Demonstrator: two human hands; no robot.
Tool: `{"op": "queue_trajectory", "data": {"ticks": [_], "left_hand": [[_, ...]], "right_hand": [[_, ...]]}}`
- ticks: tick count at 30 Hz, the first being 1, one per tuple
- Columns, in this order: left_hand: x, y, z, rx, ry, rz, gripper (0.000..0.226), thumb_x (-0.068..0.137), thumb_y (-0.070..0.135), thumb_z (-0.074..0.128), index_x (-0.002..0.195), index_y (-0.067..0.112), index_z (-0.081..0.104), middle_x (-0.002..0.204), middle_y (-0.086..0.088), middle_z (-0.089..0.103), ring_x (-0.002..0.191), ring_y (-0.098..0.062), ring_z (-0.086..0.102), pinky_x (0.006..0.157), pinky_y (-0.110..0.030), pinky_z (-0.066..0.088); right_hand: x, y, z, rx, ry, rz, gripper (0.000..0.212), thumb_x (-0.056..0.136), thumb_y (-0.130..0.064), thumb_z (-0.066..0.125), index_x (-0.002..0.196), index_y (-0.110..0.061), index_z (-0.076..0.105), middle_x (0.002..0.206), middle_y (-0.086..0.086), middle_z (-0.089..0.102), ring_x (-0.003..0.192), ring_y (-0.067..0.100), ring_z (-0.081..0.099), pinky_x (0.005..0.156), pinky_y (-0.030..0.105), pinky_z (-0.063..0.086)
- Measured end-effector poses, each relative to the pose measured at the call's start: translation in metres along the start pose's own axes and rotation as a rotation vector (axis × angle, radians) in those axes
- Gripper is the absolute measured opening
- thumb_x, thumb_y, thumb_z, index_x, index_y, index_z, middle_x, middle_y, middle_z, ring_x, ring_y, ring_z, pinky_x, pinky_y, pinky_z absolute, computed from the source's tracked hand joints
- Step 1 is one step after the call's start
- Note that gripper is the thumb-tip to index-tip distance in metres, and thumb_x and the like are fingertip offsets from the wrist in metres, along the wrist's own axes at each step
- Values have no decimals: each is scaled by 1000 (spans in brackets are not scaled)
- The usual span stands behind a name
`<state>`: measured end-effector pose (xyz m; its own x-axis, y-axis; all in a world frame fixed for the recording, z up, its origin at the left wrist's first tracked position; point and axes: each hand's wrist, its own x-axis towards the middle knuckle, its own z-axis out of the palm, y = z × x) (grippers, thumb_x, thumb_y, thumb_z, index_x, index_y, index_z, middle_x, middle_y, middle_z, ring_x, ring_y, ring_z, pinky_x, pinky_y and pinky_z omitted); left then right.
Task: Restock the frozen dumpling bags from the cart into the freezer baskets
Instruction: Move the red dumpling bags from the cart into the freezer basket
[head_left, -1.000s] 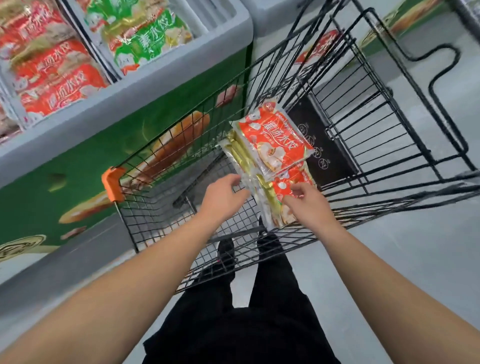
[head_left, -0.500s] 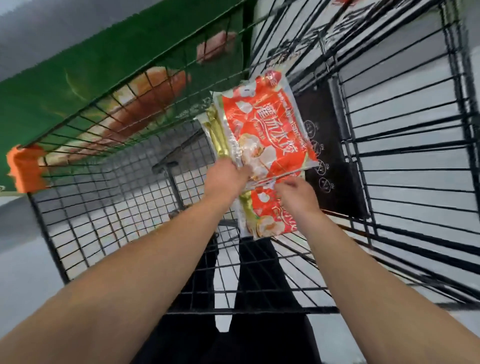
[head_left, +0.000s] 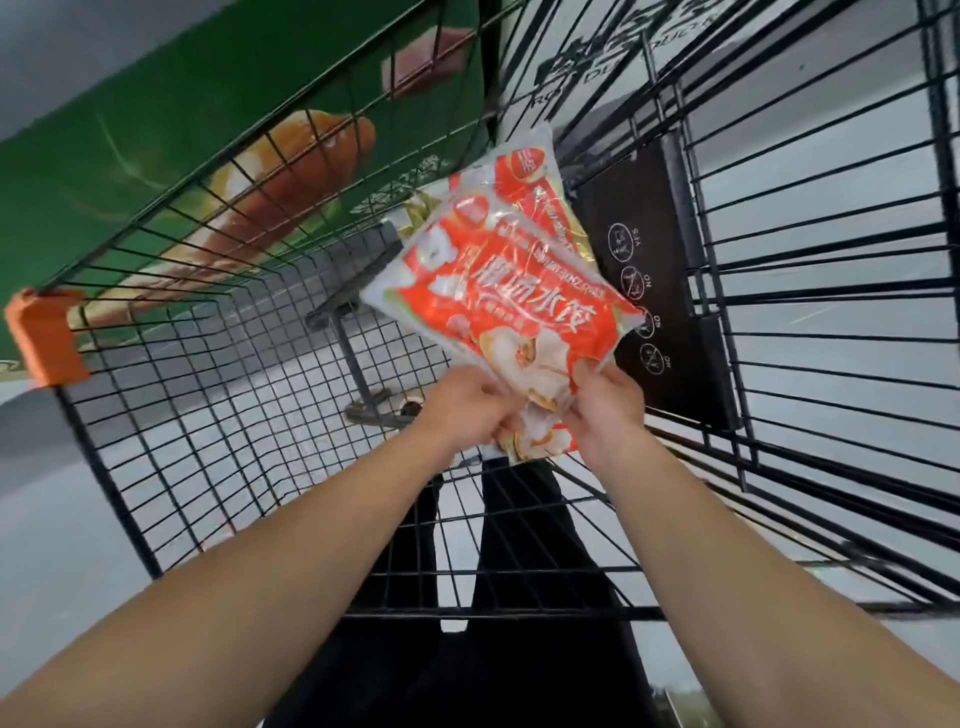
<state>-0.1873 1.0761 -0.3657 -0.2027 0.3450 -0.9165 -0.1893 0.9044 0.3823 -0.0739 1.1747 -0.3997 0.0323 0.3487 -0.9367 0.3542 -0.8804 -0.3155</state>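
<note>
Two hands inside the cart (head_left: 218, 374), both on a small stack of dumpling bags (head_left: 519, 312). Left hand (head_left: 467, 410) grips the stack's near left edge, fingers curled under it. Right hand (head_left: 605, 402) pinches the near right corner, thumb on top of the front bag. Neither hand is free.

Stack is held above the cart floor, tilted, far ends pointing up and away from the person. Front bag is orange-red with white lettering and dumpling pictures. A second orange-red bag (head_left: 535, 176) sticks out behind it at the far end. A yellowish bag edge (head_left: 421, 213) shows at the left behind those two. Exact bag count: cannot tell.

Cart is black wire mesh with an orange corner bumper (head_left: 44, 338) at left. Apart from the held bags, only the mesh floor and the grey shop floor under it show in the basket. Black child-seat flap (head_left: 670, 270) with white YES/NO pictograms sits just right of the bags.

Green freezer side panel (head_left: 156, 135) with a food picture runs along the cart's left. Freezer baskets are out of frame. Person's dark trousers (head_left: 519, 649) show through the near mesh.
</note>
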Motion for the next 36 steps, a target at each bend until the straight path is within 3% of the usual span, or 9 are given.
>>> {"op": "queue_trajectory", "data": {"ticks": [3, 6, 8, 11, 19, 27, 32, 34, 36], "left_hand": [[-6, -10, -2, 261, 18, -19, 45, 90, 43, 65, 60, 10, 67, 54, 1, 65, 52, -14, 59, 61, -28, 53], [6, -17, -28, 238, 506, 52, 33, 90, 43, 62, 74, 15, 68, 74, 4, 66, 72, -14, 61, 61, -25, 44], [24, -19, -47, 190, 640, 81, 23, 93, 36, 58, 99, 16, 68, 104, -1, 68, 98, -20, 62, 81, -26, 47], [53, -20, -66, -68, 389, -42, 33, 99, 35, 52, 119, 14, 65, 123, -4, 66, 113, -24, 63, 102, -42, 49], [22, -50, -64, -573, 220, -59, 17, 98, 15, 62, 106, 2, 69, 102, -16, 76, 89, -28, 75, 74, -43, 63], [-88, -100, -110, -732, 314, 108, 15, 100, 13, 58, 88, 10, 68, 80, -4, 76, 62, -12, 73, 50, -26, 56], [-178, -138, -154, -822, 409, 258, 18, 102, 18, 55, 99, 7, 69, 94, -9, 78, 78, -20, 76, 67, -36, 61], [-209, -154, -163, -871, 467, 294, 19, 102, 18, 55, 102, 6, 69, 96, -10, 78, 83, -23, 76, 74, -41, 62], [-234, -171, -167, -928, 523, 312, 21, 100, 21, 59, 106, 4, 69, 101, -12, 77, 91, -29, 75, 85, -51, 59]], "right_hand": [[0, 14, -17, -198, 118, -19, 17, 91, -24, 63, 77, -21, 73, 89, 4, 77, 85, 24, 73, 85, 49, 59], [7, 15, -24, -199, 196, -4, 22, 94, -17, 60, 74, -18, 69, 87, 4, 75, 86, 25, 71, 87, 45, 59], [15, 17, -28, -198, 198, -9, 21, 93, -19, 61, 74, -17, 69, 86, 2, 74, 88, 25, 71, 89, 46, 58], [19, 20, -32, -200, 176, -13, 18, 90, -20, 62, 76, -17, 72, 88, 2, 76, 88, 25, 73, 88, 47, 59], [-8, 8, -33, -241, 193, -192, 19, 94, -15, 65, 78, -25, 70, 88, -2, 74, 91, 20, 71, 86, 37, 58], [-115, 18, 7, -409, 31, -466, 23, 93, -15, 62, 75, -23, 74, 93, 1, 76, 93, 19, 70, 90, 41, 57], [-206, 35, 42, -366, -63, -616, 17, 94, -14, 64, 82, -24, 72, 80, -12, 63, 92, 18, 64, 101, 41, 49], [-235, 40, 53, -346, -126, -702, 15, 96, -10, 62, 107, -11, 72, 87, -7, 64, 85, 4, 58, 95, 36, 48], [-256, 45, 64, -365, -165, -755, 13, 96, -10, 62, 106, -10, 70, 89, -8, 65, 78, 0, 56, 87, 32, 48]]}}
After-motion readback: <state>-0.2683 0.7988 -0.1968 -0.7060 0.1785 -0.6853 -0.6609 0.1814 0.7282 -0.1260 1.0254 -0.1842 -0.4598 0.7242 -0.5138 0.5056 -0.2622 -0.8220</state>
